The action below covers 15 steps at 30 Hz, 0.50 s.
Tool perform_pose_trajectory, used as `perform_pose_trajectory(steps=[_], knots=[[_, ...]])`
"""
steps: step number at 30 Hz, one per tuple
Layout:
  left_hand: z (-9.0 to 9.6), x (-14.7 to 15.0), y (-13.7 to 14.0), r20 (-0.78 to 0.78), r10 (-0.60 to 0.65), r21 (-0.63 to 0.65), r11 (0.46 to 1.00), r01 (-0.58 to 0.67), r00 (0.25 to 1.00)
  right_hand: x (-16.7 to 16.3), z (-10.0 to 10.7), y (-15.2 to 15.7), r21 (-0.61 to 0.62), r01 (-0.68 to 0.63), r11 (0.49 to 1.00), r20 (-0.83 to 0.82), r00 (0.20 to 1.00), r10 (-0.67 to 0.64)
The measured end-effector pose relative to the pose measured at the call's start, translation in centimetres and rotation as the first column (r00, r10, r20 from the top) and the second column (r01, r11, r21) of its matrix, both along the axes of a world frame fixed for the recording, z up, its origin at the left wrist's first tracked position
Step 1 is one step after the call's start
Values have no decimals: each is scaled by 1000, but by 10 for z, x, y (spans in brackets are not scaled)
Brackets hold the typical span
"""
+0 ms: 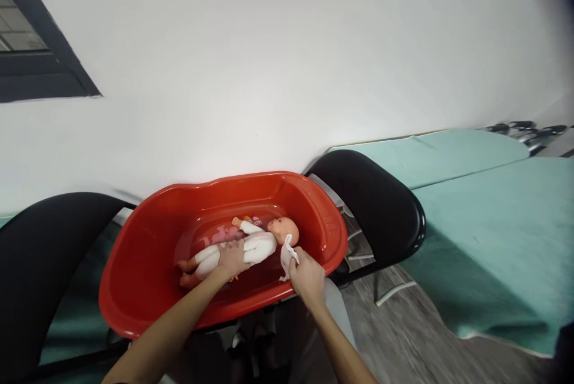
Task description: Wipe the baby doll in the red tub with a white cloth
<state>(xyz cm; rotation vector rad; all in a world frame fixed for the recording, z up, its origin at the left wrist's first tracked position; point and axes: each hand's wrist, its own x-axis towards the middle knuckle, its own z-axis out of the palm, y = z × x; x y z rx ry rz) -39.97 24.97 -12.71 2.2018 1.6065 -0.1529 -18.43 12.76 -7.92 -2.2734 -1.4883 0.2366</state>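
A baby doll (262,246) in a white bodysuit lies on its back in a red baby bathtub (139,252) with shallow water, its bald head to the right and feet to the left. My left hand (233,257) is laid over the doll's hips, fingers and thumb around its body; the fingertips are partly hidden. Beside the doll's head, near the tub's front rim, my right hand (307,273) is closed on a white cloth (287,257) that hangs down from the fingers. Small pink toys (224,233) lie in the water behind the doll.
Black chairs stand at either end of the tub, the right one (372,204) and the left one (40,252). Green-covered surfaces (493,228) fill the right side. A white wall (269,73) rises behind, and grey wood-look floor (403,330) shows below.
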Motion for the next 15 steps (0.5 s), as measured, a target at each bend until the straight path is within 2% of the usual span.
perform_pose_trajectory(steps=[5,9,11,15], knots=[[-13,11,5,-47,30,72,997,-27,998,0,0,-2,23,-18,1000,-19,1000,18],[-20,20,11,-239,-1,65,998,16,971,0,2,-3,29,-2,1000,-35,999,3],[-21,23,11,-286,-1,69,997,22,958,0,1,-3,48,2,999,-32,999,0],[-16,19,5,-217,-20,5,1000,21,976,0,1,-2,61,16,998,-28,999,-14]])
